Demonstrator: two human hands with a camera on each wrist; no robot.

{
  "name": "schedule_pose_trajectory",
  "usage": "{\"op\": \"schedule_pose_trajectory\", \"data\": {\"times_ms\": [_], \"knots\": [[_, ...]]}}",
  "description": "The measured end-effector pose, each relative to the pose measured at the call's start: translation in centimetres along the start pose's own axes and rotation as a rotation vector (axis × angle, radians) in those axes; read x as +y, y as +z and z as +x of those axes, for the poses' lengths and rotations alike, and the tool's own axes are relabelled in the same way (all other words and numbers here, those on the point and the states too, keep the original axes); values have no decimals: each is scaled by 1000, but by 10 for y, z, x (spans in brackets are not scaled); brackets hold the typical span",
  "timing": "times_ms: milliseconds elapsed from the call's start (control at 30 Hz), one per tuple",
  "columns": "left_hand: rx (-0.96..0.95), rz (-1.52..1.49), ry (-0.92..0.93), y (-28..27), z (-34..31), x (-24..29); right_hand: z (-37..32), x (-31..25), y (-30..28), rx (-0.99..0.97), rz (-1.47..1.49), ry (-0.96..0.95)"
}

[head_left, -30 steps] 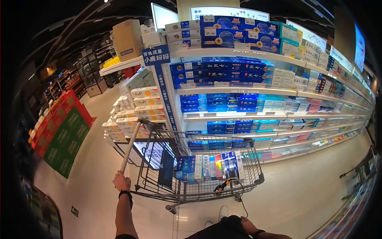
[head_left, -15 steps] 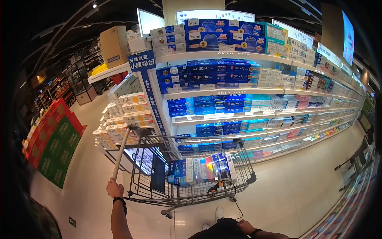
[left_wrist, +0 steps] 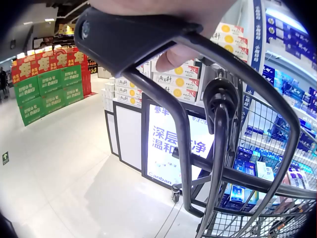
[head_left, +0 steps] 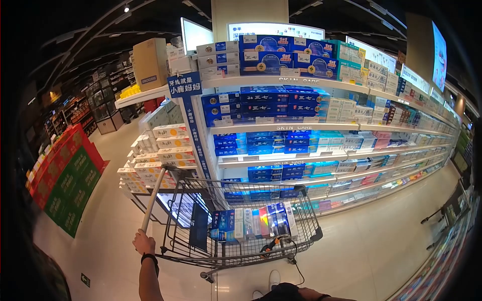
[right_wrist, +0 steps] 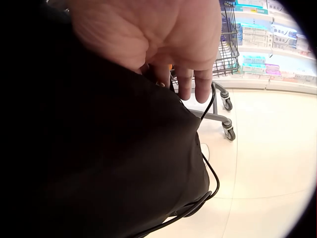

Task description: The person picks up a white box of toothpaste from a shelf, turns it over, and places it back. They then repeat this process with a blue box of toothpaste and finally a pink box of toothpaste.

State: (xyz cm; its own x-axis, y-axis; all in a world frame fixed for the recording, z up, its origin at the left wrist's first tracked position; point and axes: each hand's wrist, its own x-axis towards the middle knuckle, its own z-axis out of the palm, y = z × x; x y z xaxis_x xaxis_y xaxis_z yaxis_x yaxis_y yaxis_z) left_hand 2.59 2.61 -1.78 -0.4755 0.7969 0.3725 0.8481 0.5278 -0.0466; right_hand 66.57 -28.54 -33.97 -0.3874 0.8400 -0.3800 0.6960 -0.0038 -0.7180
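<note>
My left hand (head_left: 144, 243) grips the bar handle (head_left: 153, 201) of a grey wire shopping cart (head_left: 241, 258). In the left wrist view, that hand shows at the top edge, over the handle's black end piece (left_wrist: 129, 39). Lying in the cart is a row of toothpaste-style boxes (head_left: 231, 223), mostly blue and white. My right hand (right_wrist: 153, 34) hangs beside black cloth (right_wrist: 124, 153) at my body, with its fingers pointing down. The thumb is hidden. A thin black cable (right_wrist: 212, 173) runs below these fingers toward the cart.
Lit shelves (head_left: 291, 128) full of boxed goods stand behind the cart. Stacked white boxes (head_left: 170, 143) sit on a display at their left end. Further left is a red and green box display (head_left: 68, 185). Pale tiled floor (head_left: 371, 241) extends to the right.
The head view has shifted, so cart and shelves sit further left than a second ago. My left hand stays on the handle. My right hand appears lower, at the frame's bottom edge.
</note>
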Motion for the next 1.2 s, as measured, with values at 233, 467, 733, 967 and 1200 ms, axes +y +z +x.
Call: {"op": "schedule_pose_trajectory", "data": {"times_ms": [233, 467, 733, 967, 1200], "knots": [[-14, 10, 46, 3, 1, -5, -49, -118, -101, 70, 3, 115], [-58, 69, 112, 6, 6, -10, -44, -115, -126, 290, 61, 289], [-12, 91, 172, 12, 8, -15, -32, -126, -150, 380, 172, 316], [-40, 66, 170, 4, 2, -7, 59, -153, -246, 888, 152, 20], [-85, 97, 125, 7, -16, -3, 148, -67, -268, 487, -201, 137]]}}
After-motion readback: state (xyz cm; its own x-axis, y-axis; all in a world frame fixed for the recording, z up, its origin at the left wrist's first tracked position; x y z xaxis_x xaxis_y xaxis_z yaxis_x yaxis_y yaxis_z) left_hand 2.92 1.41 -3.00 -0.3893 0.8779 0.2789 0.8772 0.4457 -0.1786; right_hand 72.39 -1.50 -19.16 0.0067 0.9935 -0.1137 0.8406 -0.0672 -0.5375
